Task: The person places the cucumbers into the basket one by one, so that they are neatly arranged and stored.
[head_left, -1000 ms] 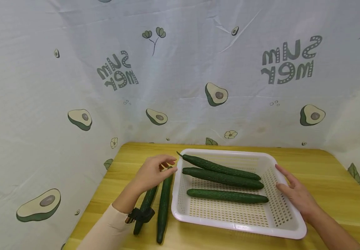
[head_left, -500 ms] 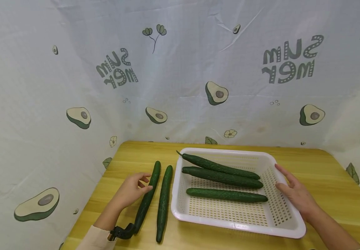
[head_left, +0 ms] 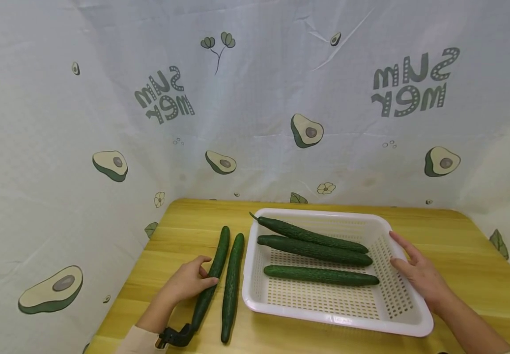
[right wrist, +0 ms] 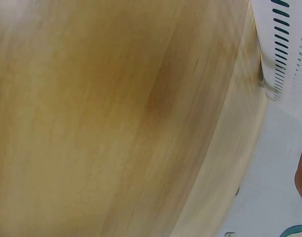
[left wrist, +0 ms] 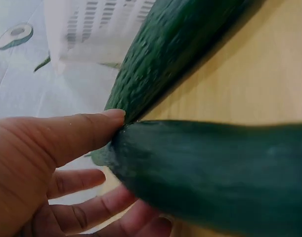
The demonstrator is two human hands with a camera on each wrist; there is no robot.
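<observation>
My left hand [head_left: 188, 281] is at the left cucumber [head_left: 212, 275] on the table, thumb on one side and fingers on the other, pinching it about its middle. In the left wrist view the thumb [left wrist: 86, 133] lies against this dark green cucumber [left wrist: 205, 173], with fingertips partly hidden beneath it. Alongside lies a second cucumber [head_left: 232, 290], untouched. A white plastic basket [head_left: 308, 318] holds a stemmed cucumber [head_left: 312, 235], one close below it [head_left: 314, 250] and one apart [head_left: 321, 276]. My right hand [head_left: 423, 275] grips the basket's right rim, thumb inside.
The wooden table [head_left: 449, 246] bears everything. A white curtain [head_left: 255, 98] with avocado prints hangs behind and at the sides. A black wrist camera mount [head_left: 177, 336] sits at my left wrist, near the cucumber's lower end.
My left hand has moved from the basket's left rim back to the left cucumber and taken hold of it. That cucumber has shifted slightly right. My right hand stays at the rim.
</observation>
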